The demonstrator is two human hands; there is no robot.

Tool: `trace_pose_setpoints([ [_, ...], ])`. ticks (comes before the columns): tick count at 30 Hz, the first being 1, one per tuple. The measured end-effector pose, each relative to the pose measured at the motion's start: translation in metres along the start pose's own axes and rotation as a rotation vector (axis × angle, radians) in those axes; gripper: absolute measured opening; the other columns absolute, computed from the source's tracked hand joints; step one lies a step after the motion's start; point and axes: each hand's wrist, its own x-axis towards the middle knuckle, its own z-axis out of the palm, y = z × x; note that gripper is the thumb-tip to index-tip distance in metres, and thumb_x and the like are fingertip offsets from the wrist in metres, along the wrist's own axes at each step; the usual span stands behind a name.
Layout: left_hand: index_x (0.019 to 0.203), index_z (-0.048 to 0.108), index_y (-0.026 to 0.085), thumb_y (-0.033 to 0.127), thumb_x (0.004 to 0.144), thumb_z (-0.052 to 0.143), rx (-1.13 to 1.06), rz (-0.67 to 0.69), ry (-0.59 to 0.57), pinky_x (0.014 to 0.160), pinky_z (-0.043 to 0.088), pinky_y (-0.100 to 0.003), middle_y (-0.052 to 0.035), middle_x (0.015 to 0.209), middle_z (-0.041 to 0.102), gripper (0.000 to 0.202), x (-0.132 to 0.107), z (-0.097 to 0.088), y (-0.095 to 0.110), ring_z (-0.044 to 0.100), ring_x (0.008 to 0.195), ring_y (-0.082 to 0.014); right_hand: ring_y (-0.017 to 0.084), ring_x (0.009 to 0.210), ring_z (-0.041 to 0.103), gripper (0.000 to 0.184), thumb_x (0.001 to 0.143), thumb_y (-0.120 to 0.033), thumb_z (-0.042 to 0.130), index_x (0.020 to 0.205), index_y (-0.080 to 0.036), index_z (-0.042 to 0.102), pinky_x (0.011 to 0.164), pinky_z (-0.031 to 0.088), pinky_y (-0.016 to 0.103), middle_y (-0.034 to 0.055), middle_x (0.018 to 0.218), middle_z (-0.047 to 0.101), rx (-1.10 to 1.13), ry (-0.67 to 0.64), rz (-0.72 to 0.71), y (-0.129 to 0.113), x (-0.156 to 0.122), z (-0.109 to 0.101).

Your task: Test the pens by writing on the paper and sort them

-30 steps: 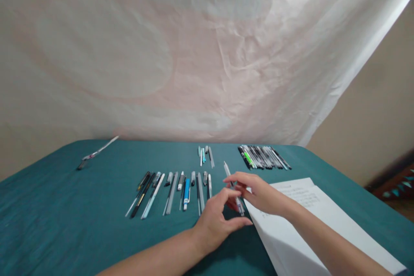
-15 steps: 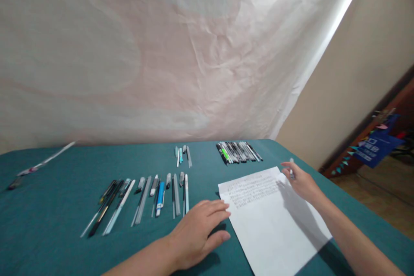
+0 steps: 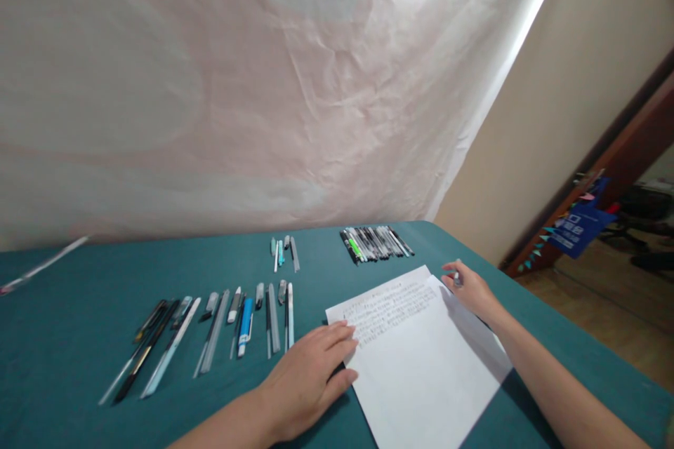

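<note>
Holding a pen (image 3: 457,280) in narrowed fingers, the right hand (image 3: 474,293) is at the far right edge of the paper (image 3: 411,372); pen mostly hidden by that hand. Left hand (image 3: 310,377) at the paper's left edge, fingers loosely wide, fingertips over it. Handwriting (image 3: 392,313) on the far part. Tabletop (image 3: 57,337): blue pen (image 3: 245,326), pen parts (image 3: 216,332) left; packed pens (image 3: 377,244) far, beyond the paper.

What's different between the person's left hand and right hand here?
The left hand lies with fingers extended at the left edge of the paper; the right hand is curled near the paper's far right side. The left hand shows nothing in its grasp, while the right hand grips a pen. Both hands are bare.
</note>
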Motion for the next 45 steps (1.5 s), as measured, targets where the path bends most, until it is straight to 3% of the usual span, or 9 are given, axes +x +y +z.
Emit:
trace_pose_setpoints([
  [5,0.122,0.047,0.024,0.029,0.086,0.044,0.013,0.034,0.017,0.103,0.028,-0.04,-0.0057,0.13,0.047,0.036,-0.001,0.0,0.003,0.036,0.123,-0.0212,0.017,0.06,0.055,0.031,0.065,-0.034,0.054,0.091,-0.016,0.058,0.056,0.042,0.027,0.0043,0.07,0.063,0.118,-0.05,-0.019,0.002,-0.002,0.003],
  [14,0.122,0.046,0.023,0.031,0.088,0.041,0.071,0.079,-0.042,0.105,0.026,-0.039,-0.0057,0.128,0.049,0.035,0.001,-0.005,0.009,0.04,0.12,-0.0198,0.016,0.057,0.054,0.032,0.066,-0.034,0.052,0.092,-0.016,0.057,0.053,0.04,0.028,0.0053,0.072,0.062,0.131,0.068,0.054,0.005,0.0,0.016],
  [21,0.118,0.05,0.023,0.031,0.088,0.041,0.073,0.058,-0.039,0.103,0.027,-0.039,-0.0051,0.123,0.053,0.032,0.002,-0.006,0.01,0.046,0.114,-0.0197,0.019,0.07,0.057,0.051,0.076,-0.044,0.047,0.118,-0.015,0.048,0.065,0.044,0.032,0.0088,0.085,0.063,0.194,0.149,0.035,-0.016,-0.004,-0.002],
  [24,0.118,0.049,0.023,0.031,0.088,0.04,0.082,0.059,-0.052,0.103,0.027,-0.039,-0.0052,0.123,0.053,0.032,0.001,-0.006,0.01,0.046,0.114,-0.0195,0.017,0.068,0.058,0.056,0.081,-0.051,0.042,0.125,-0.017,0.043,0.061,0.046,0.03,0.0074,0.084,0.063,0.469,0.036,0.006,-0.039,-0.01,-0.015],
  [26,0.118,0.049,0.022,0.03,0.088,0.04,0.088,0.058,-0.06,0.103,0.027,-0.039,-0.0053,0.123,0.053,0.032,0.001,-0.006,0.009,0.046,0.114,-0.0197,0.017,0.067,0.057,0.053,0.079,-0.054,0.044,0.116,-0.016,0.051,0.058,0.047,0.029,0.0077,0.083,0.062,0.639,-0.076,0.023,-0.053,-0.015,-0.019],
  [30,0.118,0.05,0.023,0.031,0.088,0.04,0.083,0.061,-0.046,0.103,0.027,-0.039,-0.0049,0.122,0.053,0.032,0.001,-0.006,0.01,0.046,0.114,-0.0197,0.011,0.053,0.05,0.035,0.074,-0.048,0.057,0.082,-0.014,0.061,0.049,0.041,0.023,0.0012,0.06,0.056,0.618,-0.161,0.058,-0.059,-0.025,-0.015],
  [33,0.117,0.05,0.023,0.03,0.088,0.04,0.079,0.061,-0.045,0.103,0.028,-0.039,-0.0042,0.122,0.054,0.031,0.001,-0.006,0.01,0.047,0.113,-0.0187,0.008,0.042,0.04,0.029,0.074,-0.045,0.059,0.077,-0.016,0.059,0.041,0.032,0.02,-0.0049,0.047,0.046,0.671,-0.14,0.111,-0.048,-0.031,-0.008],
  [38,0.118,0.049,0.023,0.029,0.089,0.04,0.101,0.056,-0.068,0.104,0.027,-0.04,-0.0041,0.123,0.052,0.031,0.003,-0.006,0.01,0.045,0.115,-0.0183,0.016,0.066,0.057,0.038,0.076,-0.045,0.052,0.097,-0.014,0.059,0.057,0.044,0.026,0.0068,0.076,0.063,0.936,-0.259,0.209,-0.035,-0.039,-0.006],
  [45,0.119,0.047,0.023,0.03,0.09,0.038,0.129,0.071,-0.078,0.104,0.027,-0.041,-0.0048,0.124,0.052,0.032,0.004,-0.003,0.008,0.045,0.116,-0.0182,0.01,0.047,0.046,0.024,0.072,-0.041,0.057,0.076,-0.017,0.057,0.046,0.035,0.022,-0.0031,0.052,0.052,0.516,-0.143,0.076,-0.035,-0.04,-0.002],
])
